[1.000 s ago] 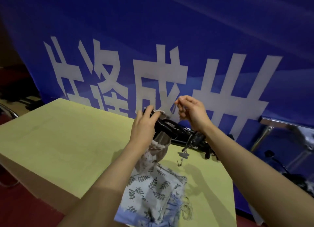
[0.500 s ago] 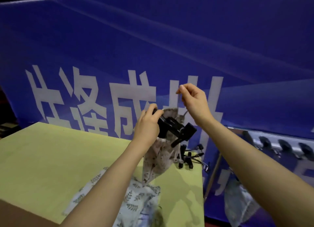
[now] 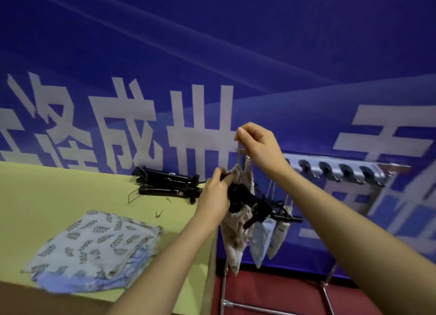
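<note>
Two bare forearms (image 3: 354,222) — slender, smooth, uncovered along all that shows — end in a bare left hand (image 3: 213,197) and a bare right hand (image 3: 258,144); the right thumb's nail is short and plain.

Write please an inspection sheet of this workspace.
surface: yellow-green table top, flat.
job's things: beige patterned cloth pouch with a black folded tripod sticking out, beyond the table edge; its thin drawstring runs upward.
clutter: stack of blue leaf-print cloths; two black folded tripods at the far edge.
hands: left hand grips the pouch mouth; right hand pinches the drawstring.
cables: nothing seen.
surroundings: blue banner with white characters; metal hook rack with hanging pouches.
</note>
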A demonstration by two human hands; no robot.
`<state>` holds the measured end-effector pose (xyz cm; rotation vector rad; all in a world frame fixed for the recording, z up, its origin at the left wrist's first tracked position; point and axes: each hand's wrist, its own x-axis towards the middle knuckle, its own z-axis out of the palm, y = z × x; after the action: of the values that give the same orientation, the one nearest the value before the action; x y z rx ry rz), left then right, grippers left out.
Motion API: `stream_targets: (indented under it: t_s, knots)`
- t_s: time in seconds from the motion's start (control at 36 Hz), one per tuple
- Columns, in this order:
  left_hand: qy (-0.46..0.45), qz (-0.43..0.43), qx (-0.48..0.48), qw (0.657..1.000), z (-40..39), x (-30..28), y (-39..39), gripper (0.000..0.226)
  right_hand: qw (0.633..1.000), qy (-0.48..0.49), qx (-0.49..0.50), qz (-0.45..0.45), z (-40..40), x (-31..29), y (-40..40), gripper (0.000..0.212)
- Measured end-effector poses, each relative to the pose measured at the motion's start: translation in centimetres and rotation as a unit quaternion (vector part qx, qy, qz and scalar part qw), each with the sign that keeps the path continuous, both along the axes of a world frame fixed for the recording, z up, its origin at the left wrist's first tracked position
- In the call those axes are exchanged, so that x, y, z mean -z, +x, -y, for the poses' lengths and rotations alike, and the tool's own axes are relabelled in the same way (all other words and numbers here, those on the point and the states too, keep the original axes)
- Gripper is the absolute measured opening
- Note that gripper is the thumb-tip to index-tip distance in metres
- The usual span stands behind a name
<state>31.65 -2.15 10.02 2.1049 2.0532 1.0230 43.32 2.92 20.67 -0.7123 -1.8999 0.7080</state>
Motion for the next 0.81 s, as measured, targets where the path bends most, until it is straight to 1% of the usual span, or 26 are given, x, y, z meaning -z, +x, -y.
stream_targets:
  t_s: [0.06, 0.14, 0.19, 0.25, 0.33, 0.36, 0.42, 0.47, 0.5, 0.53, 0.56, 0.61, 0.64, 0.67, 0.69, 0.75, 0.81]
  knots:
    - [-0.024, 0.014, 0.019, 0.999, 0.4, 0.9, 1.9, 0.053, 1.0, -0.005, 0.005, 0.002, 0.3, 0.9, 1.7, 0.026]
    - [-0.063, 0.032, 0.046, 0.996, 0.9, 2.0, 4.2, 0.051, 0.999, -0.04, 0.012, -0.007, 0.5, 2.5, 4.0, 0.026]
    - [-0.097, 0.024, 0.048, 0.994, 1.1, 2.4, 5.5, 0.048, 0.998, -0.067, 0.012, -0.003, 0.7, 3.4, 5.4, 0.026]
    - [-0.133, -0.007, 0.041, 0.99, 1.1, 2.3, 6.6, 0.042, 0.996, -0.09, 0.008, 0.008, 0.7, 4.1, 6.6, 0.026]
    - [-0.122, -0.031, 0.02, 0.992, 0.7, 2.2, 8.0, 0.029, 0.992, -0.125, 0.004, 0.013, 0.8, 5.0, 8.1, 0.026]
    - [-0.115, -0.025, 0.016, 0.993, 0.4, 2.3, 8.3, 0.029, 0.991, -0.134, 0.009, 0.009, 0.8, 5.3, 8.5, 0.026]
    - [-0.113, -0.018, 0.023, 0.993, -0.2, 2.5, 9.2, 0.037, 0.989, -0.148, 0.012, 0.003, 1.2, 6.0, 9.2, 0.026]
    - [-0.114, -0.043, 0.036, 0.992, -0.8, 2.6, 10.0, 0.04, 0.987, -0.158, -0.005, 0.01, 1.8, 6.6, 9.6, 0.025]
    - [-0.114, -0.052, 0.04, 0.991, -1.3, 2.5, 10.6, 0.037, 0.988, -0.156, -0.008, 0.019, 2.0, 6.8, 9.8, 0.025]
    - [-0.109, -0.039, 0.042, 0.992, -1.6, 2.6, 10.9, 0.032, 0.988, -0.151, -0.008, 0.026, 2.1, 6.8, 9.7, 0.025]
    - [-0.103, -0.002, 0.052, 0.993, -1.8, 2.8, 11.1, 0.025, 0.989, -0.143, -0.005, 0.027, 2.2, 6.8, 9.7, 0.026]
    - [-0.132, 0.119, 0.086, 0.98, -1.8, 3.6, 11.4, 0.019, 0.99, -0.141, 0.008, 0.005, 2.0, 6.8, 9.8, 0.027]
    - [-0.155, 0.185, 0.104, 0.965, -1.7, 4.1, 11.5, 0.02, 0.99, -0.143, 0.014, -0.011, 1.7, 6.9, 10.0, 0.027]
    - [-0.163, 0.221, 0.112, 0.955, -1.6, 4.8, 11.4, 0.024, 0.989, -0.145, 0.019, -0.024, 1.4, 7.0, 10.2, 0.028]
    - [-0.163, 0.236, 0.121, 0.95, -1.7, 5.5, 11.4, 0.029, 0.989, -0.145, 0.021, -0.031, 1.3, 7.0, 10.4, 0.029]
    - [-0.164, 0.199, 0.134, 0.957, -1.8, 6.0, 11.7, 0.034, 0.989, -0.142, 0.025, -0.032, 1.1, 7.2, 10.7, 0.03]
    - [-0.168, 0.124, 0.113, 0.972, -2.2, 5.9, 12.1, 0.037, 0.989, -0.14, 0.026, -0.038, 1.1, 7.4, 10.7, 0.03]
